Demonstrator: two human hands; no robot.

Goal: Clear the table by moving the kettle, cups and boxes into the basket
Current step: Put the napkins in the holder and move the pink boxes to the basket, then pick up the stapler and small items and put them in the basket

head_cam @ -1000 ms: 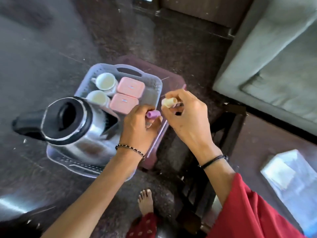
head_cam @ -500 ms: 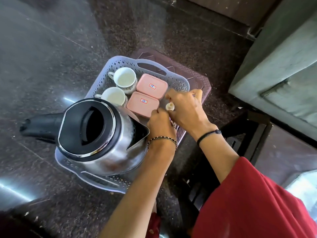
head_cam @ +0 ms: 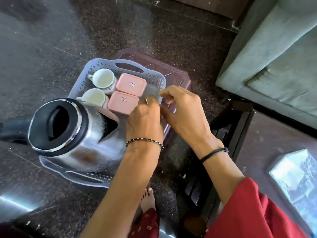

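Observation:
A lavender plastic basket [head_cam: 129, 63] rests on a maroon stool [head_cam: 179, 75]. Inside it stand a steel kettle [head_cam: 73, 134] with a black lid, two white cups [head_cam: 103, 79] [head_cam: 93, 97] and two pink boxes [head_cam: 131, 84] [head_cam: 122, 102]. Both hands hover over the basket's right side, beside the nearer pink box. My left hand [head_cam: 145, 121] is palm down with curled fingers, and what is under them is hidden. My right hand [head_cam: 185, 110] has loosely bent fingers, thumb and forefinger apart, with nothing seen between them.
A grey sofa [head_cam: 274, 57] fills the upper right. A dark wooden table [head_cam: 274, 146] with a glossy top lies at the right, its frame beside the stool. My bare foot [head_cam: 148, 200] stands on the speckled dark floor below the basket.
Both hands came down from above the basket to its right side. The small pink piece in the left hand and the cream piece in the right hand are no longer visible.

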